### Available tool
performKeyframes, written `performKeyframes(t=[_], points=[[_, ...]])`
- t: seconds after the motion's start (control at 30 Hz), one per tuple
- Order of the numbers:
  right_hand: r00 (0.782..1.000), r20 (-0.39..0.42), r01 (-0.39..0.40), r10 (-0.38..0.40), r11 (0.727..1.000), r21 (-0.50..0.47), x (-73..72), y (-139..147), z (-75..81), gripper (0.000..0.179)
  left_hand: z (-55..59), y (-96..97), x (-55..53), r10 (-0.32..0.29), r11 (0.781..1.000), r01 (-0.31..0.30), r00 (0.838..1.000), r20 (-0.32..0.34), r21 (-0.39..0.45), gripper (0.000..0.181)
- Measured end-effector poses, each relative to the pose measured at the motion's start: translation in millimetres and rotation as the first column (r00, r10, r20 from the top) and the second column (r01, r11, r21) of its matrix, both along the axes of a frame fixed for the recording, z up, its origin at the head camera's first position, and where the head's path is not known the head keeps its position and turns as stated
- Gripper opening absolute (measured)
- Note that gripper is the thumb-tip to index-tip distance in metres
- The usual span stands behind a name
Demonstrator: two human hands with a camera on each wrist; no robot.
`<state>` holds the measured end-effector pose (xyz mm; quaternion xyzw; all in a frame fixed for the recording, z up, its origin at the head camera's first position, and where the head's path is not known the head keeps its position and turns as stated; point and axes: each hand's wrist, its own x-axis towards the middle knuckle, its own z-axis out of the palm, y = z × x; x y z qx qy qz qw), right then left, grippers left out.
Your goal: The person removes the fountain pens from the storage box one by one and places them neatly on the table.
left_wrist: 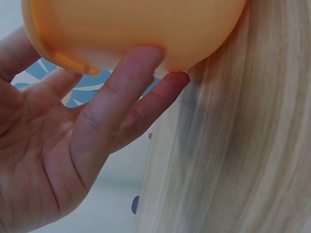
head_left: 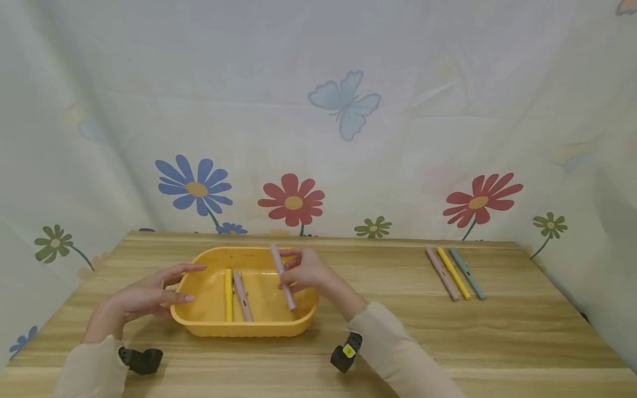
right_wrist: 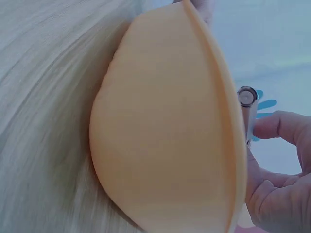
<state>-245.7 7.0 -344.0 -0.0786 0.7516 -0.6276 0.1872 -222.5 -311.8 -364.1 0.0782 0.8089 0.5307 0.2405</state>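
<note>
A yellow plastic basin point(head_left: 249, 330) stands left of the table's middle. My left hand point(head_left: 149, 293) holds its left end, with thumb and a finger over the rim; in the left wrist view other fingers point(left_wrist: 121, 92) touch the outer wall. My right hand point(head_left: 306, 271) pinches a pale purple pen point(head_left: 283, 279) between thumb and fingers, tilted over the basin's right side. The pen's round end point(right_wrist: 248, 96) shows beyond the rim in the right wrist view. Inside the basin lie a yellow pen point(head_left: 229, 296) and another pale purple pen point(head_left: 243, 297), side by side.
At the table's right lie a pinkish pen point(head_left: 442, 275), a yellow pen point(head_left: 454, 273) and a grey-green pen point(head_left: 468, 273), close together and slanted. The wooden table point(head_left: 388, 331) meets a flowered cloth backdrop point(head_left: 398, 182) at its far edge.
</note>
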Motion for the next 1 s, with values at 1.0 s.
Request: performKeyframes(t=[1.0], points=[[0.985, -0.086, 0.149, -0.151, 0.988, -0.026, -8.2, 131.2, 10.1, 0.056, 1.9, 0.2, 1.0, -0.014, 1.000, 0.014, 1.000, 0.001, 0.016, 0.071]])
